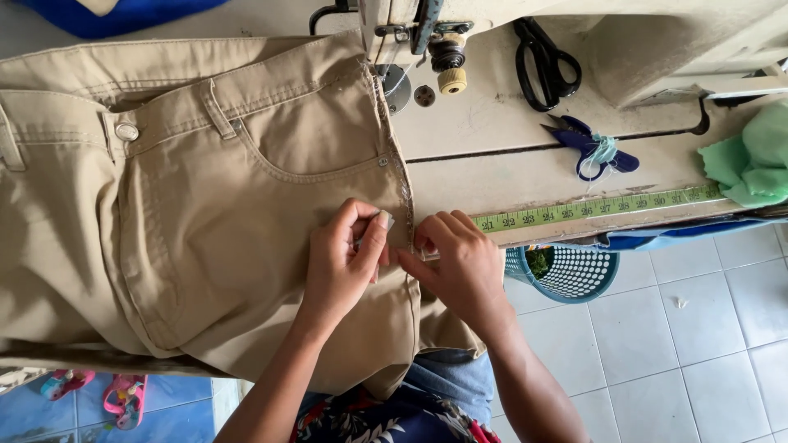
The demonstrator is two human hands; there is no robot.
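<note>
At the front edge of a worn cream sewing bench (pixel 525 176), a person's two bare hands meet on the side seam of a pair of khaki cotton trousers (pixel 189 213) spread waistband-up across the bench's left half. The left hand (pixel 345 262) is closed in a pinch on a small pale blade-like tool (pixel 383 220) (too small to identify further), pressed against the frayed seam edge. The right hand (pixel 460 262) is closed too, its fingertips gripping the trouser fabric just beside the left. The seam runs up to the needle area of the cream sewing machine (pixel 427 33) at the back edge. Black-handled scissors (pixel 543 61) lie near the back edge, blue thread snips (pixel 593 148) wrapped in pale thread sit towards the right, and a yellow-green measuring tape (pixel 599 209) is laid along the front edge. Crumpled green cloth (pixel 751 160) rests at the right edge. A teal perforated plastic basket (pixel 566 275) stands on the tiled floor below.
</note>
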